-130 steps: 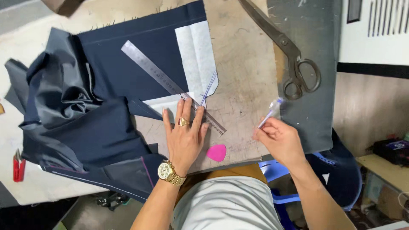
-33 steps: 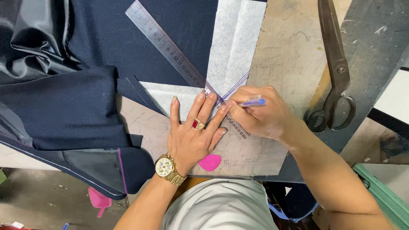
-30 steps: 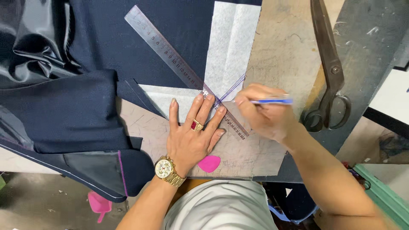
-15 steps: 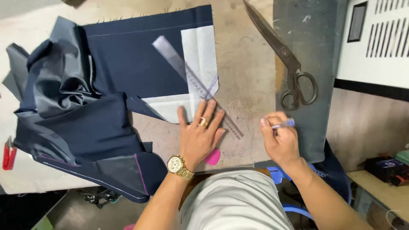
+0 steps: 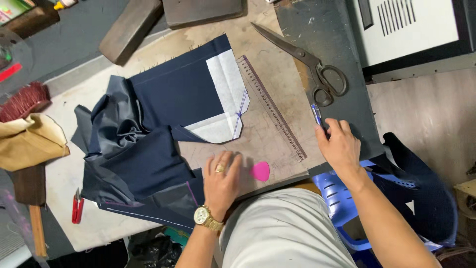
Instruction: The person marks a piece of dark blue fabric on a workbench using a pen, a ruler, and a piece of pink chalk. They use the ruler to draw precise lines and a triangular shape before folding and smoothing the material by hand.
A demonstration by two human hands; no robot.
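Worktable: right hand [image 5: 337, 146] pinches blue pen [image 5: 316, 114]; left hand [image 5: 223, 181] rests spread, near pink chalk [image 5: 260, 171].

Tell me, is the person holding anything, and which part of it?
The right hand holds a blue pen by its lower end. The left hand holds nothing.

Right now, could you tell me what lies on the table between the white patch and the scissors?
The metal ruler lies slanted between the white patch and scissors, in the head view.
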